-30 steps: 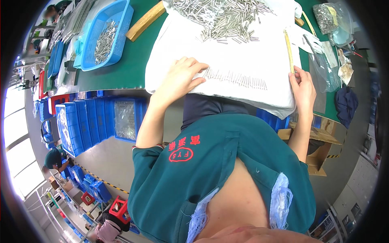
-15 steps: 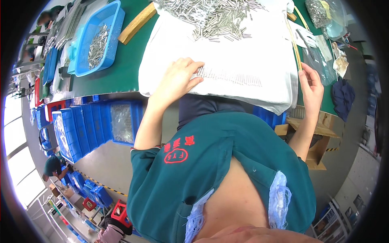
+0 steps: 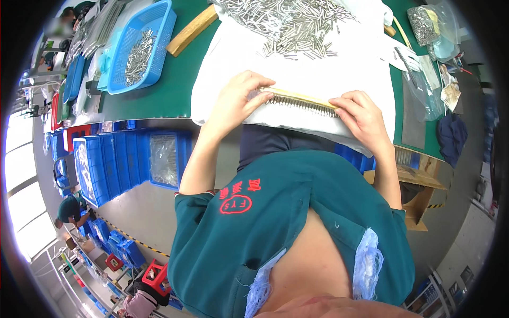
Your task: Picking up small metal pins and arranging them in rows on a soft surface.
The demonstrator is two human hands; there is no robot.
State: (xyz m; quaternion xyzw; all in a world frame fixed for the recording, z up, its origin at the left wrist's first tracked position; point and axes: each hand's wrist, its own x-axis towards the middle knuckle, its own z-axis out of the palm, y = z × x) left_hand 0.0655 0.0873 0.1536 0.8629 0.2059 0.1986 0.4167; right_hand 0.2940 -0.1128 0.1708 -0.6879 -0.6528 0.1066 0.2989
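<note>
A thin wooden strip (image 3: pixel 302 97) lies across a neat row of small metal pins (image 3: pixel 303 104) on a white cloth (image 3: pixel 318 74). My left hand (image 3: pixel 241 100) grips the strip's left end, fingers curled over it. My right hand (image 3: pixel 361 117) presses down on its right end. Beyond the row, a loose heap of the same silver pins (image 3: pixel 289 21) covers the far part of the cloth. The cloth rests on a green table (image 3: pixel 169 90).
A blue basket (image 3: pixel 142 47) with more pins stands at the far left, a wooden block (image 3: pixel 192 31) beside it. Clear bags (image 3: pixel 424 24) and a plastic sheet (image 3: pixel 419 98) lie at the right. Blue bins (image 3: pixel 114 164) stack below the table's left edge. Other people work in the distance at lower left.
My right hand brought the wooden strip from the cloth's right edge to the row of pins. Both hands now hold it across the row; before, my left hand rested alone by the pins.
</note>
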